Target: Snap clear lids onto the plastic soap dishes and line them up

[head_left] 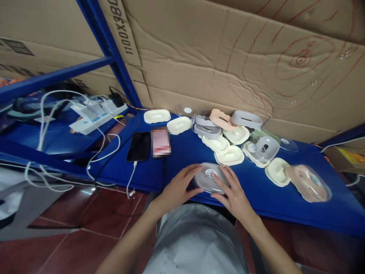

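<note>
At the front edge of the blue table, a grey oval box with a clear lid [205,183] lies between my hands. A round white sticker [210,174] is on top of the lid. My left hand [182,185] grips the box's left end, fingers at the back and thumb at the front. From the other side, my right hand [234,192] holds the right end, one finger reaching over the lid to the sticker and the thumb along the front edge. Behind the box lie several cream oval trays [230,155], partly overlapping.
Grey slotted covers [207,130], a peach cover [221,120] and a clear lid [186,110] are piled at the back. A lidded peach piece [309,184] lies right. A phone [138,147], a pink packet [161,142] and a power strip [98,118] with cables are left.
</note>
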{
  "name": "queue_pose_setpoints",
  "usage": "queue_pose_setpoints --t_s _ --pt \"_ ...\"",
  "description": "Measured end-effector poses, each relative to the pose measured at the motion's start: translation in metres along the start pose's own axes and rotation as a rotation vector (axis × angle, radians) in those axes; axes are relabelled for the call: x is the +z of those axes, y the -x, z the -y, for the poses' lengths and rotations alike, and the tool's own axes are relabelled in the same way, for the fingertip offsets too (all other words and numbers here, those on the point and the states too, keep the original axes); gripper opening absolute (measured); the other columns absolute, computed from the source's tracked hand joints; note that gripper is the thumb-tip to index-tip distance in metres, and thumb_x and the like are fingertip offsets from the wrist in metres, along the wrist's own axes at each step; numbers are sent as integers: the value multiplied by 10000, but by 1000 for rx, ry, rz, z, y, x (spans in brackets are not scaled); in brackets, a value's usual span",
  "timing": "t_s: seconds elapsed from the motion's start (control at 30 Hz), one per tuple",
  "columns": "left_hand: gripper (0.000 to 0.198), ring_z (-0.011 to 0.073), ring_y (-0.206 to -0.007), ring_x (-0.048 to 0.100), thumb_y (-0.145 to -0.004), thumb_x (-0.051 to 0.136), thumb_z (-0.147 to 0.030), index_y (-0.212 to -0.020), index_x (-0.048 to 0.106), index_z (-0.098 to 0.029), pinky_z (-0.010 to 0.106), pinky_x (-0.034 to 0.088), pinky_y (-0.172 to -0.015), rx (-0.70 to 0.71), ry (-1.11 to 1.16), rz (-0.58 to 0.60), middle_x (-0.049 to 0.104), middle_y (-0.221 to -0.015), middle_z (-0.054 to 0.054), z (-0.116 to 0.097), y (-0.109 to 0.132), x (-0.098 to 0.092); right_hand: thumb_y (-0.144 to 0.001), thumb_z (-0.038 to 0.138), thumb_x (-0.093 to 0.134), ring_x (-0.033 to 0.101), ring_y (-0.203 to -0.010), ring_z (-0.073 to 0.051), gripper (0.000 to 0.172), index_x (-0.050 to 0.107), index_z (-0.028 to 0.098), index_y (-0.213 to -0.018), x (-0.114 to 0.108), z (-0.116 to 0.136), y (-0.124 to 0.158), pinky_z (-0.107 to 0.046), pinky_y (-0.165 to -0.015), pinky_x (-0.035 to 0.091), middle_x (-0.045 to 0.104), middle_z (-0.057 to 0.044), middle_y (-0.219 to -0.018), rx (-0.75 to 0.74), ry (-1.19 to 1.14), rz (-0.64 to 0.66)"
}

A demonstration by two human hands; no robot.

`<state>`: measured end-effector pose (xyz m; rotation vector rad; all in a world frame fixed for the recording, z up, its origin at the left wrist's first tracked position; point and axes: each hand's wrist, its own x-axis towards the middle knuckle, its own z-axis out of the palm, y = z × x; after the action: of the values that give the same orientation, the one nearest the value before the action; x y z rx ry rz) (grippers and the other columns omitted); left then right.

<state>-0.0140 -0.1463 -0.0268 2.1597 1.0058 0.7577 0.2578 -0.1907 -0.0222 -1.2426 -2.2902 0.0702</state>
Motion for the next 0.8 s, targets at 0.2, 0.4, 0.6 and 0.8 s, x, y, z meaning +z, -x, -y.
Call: queue_pose_setpoints --t_s 0.2,0.4,0.6,0.8 --pt "734 287 -1527 470 -1028 682 -445 -1658 309 -393 526 422 -1269 0 3 -2 465 -1650 88 0 -1 -1 -1016 377 675 234 -1643 -366 755 323 398 -1684 -2 2 -3 -623 -1243 429 249 -95 -1775 38 18 86" --pt "759 294 -1511 499 -1037 671 -435 -1677 268 -364 522 442 -1255 17 -43 -9 490 -1648 96 -4 2 -3 -991 397 715 484 -1520 -343 764 357 433 -1664 -30 -12 12 -571 -1206 492 413 -80 -1702 80 31 -101" --pt "546 265 -1433 573 -1078 598 -394 -1600 443 -351 494 497 -1211 -7 -117 -26 560 -1573 79 -4 0 0 -937 497 762 542 -1466 -359 704 571 240 -1563 -141 -133 30 -473 -1188 458 564 -208 -1568 524 454 -472" --pt "377 276 -1367 619 -1069 609 -349 -1442 623 -293 516 523 -1175 37 -203 -53 619 -1499 90 -4 -1 5 -902 614 725 698 -1117 -401 744 699 60 -1398 -196 -285 46 -512 -826 490 721 -350 -1178 977 635 -259"
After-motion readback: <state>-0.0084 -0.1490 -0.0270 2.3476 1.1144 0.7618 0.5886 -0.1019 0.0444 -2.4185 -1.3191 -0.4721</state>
